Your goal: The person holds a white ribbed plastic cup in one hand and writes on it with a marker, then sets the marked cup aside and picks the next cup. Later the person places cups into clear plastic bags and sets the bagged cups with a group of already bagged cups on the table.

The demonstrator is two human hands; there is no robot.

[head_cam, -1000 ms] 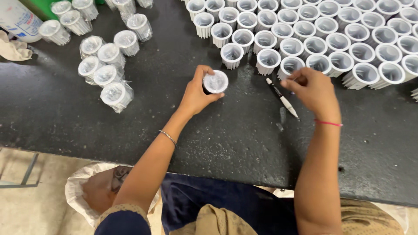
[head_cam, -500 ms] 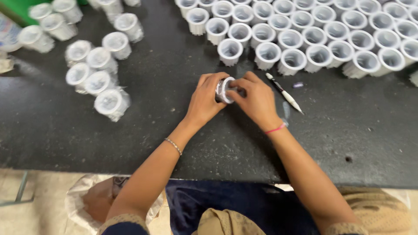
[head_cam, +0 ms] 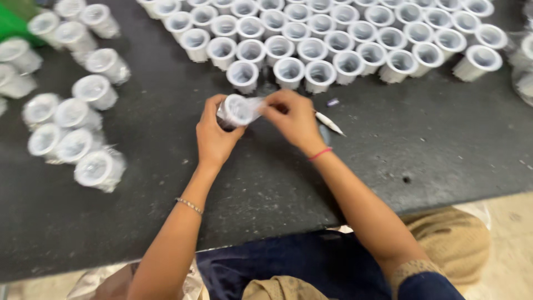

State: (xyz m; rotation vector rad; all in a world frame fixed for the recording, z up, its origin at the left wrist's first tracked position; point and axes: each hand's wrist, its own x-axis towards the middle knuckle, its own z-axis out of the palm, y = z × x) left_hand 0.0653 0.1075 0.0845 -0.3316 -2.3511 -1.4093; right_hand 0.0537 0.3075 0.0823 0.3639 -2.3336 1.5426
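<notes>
My left hand (head_cam: 214,136) grips a small white ribbed cup-shaped part (head_cam: 236,110) over the black tabletop (head_cam: 166,183), its open end turned towards me. My right hand (head_cam: 293,118) pinches a thin clear film at the part's right edge. A white pen-like tool (head_cam: 330,123) lies on the table just right of my right hand, partly hidden by it.
Rows of identical white parts (head_cam: 333,39) stand open end up at the back. Several parts wrapped in clear film (head_cam: 72,128) lie at the left. A green container (head_cam: 14,25) sits at the far left corner. The table's near edge runs above my lap.
My right hand left the pen-like tool on the table and came to the part in my left hand. It now pulls film at the part's edge.
</notes>
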